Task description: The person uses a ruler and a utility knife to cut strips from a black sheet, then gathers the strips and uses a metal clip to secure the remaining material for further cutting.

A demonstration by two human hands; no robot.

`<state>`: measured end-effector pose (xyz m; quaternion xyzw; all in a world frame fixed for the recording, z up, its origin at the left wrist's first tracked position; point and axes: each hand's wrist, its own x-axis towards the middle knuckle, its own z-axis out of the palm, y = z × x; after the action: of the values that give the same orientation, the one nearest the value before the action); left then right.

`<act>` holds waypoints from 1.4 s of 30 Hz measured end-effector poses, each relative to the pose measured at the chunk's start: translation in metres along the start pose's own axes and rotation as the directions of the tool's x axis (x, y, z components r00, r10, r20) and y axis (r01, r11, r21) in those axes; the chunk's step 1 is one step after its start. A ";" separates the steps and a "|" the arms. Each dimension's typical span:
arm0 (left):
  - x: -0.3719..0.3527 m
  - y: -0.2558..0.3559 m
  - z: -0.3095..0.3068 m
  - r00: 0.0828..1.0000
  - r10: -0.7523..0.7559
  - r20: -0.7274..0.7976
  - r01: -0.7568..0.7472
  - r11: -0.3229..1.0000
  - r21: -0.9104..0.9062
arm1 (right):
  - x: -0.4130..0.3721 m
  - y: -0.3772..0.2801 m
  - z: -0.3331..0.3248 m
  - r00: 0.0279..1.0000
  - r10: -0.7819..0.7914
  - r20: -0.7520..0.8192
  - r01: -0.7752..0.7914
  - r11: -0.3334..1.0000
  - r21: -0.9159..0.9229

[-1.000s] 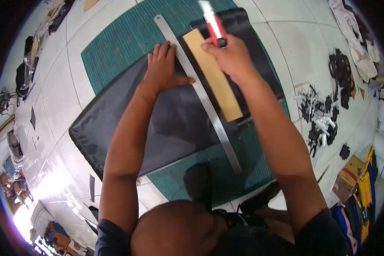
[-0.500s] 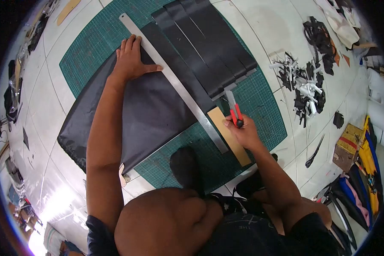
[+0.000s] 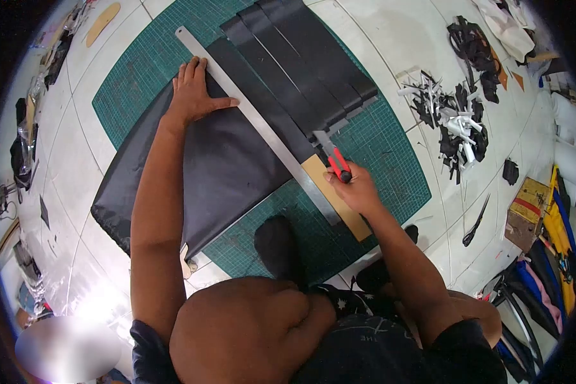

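My left hand (image 3: 193,96) lies spread on black sheet material (image 3: 230,157), its fingertips and thumb against a long steel ruler (image 3: 256,125). The ruler slants across the sheet. In my right hand (image 3: 355,190) is a red-handled utility knife (image 3: 337,163), its blade pointing up and left. Beneath that hand, a tan flat strip (image 3: 336,197) lies along the ruler's lower end; my fingers touch or nearly touch it. Several cut black strips (image 3: 301,64) lie side by side beyond the ruler. Under everything is a green cutting mat (image 3: 393,160).
A pile of black and white scraps (image 3: 457,125) lies on the tiled floor at right. Scissors (image 3: 475,224) and a brown box (image 3: 527,213) are nearer me on that side. My foot (image 3: 276,246) rests on the mat. A blurred round shape (image 3: 67,349) shows at lower left.
My right hand has shifted left with the utility knife, and the tan strip has come against the ruler's edge. My left hand keeps its place on the ruler. A blurred shape has appeared at lower left.
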<state>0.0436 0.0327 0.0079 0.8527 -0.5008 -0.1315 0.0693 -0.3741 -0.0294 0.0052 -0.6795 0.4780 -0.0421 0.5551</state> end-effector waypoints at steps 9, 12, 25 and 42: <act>0.001 0.000 0.002 1.000 -0.014 -0.003 0.014 1.000 -0.006 | 0.002 -0.001 0.001 0.998 0.046 0.036 -0.044 0.998 -0.053; 0.001 0.000 0.002 1.000 -0.013 -0.002 0.013 1.000 -0.010 | 0.002 -0.001 0.002 0.998 0.051 0.040 -0.050 0.998 -0.031; 0.001 -0.001 0.002 1.000 -0.016 -0.007 0.016 1.000 -0.016 | 0.002 -0.002 0.003 1.000 0.005 0.020 -0.004 0.999 -0.032; -0.002 0.009 -0.009 0.995 -0.075 0.060 0.074 0.997 0.017 | -0.001 -0.004 -0.008 0.998 0.051 0.030 -0.052 0.998 0.021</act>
<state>0.0378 0.0299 0.0189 0.8668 -0.4716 -0.1562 0.0428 -0.3763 -0.0345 0.0119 -0.6615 0.4866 -0.0229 0.5702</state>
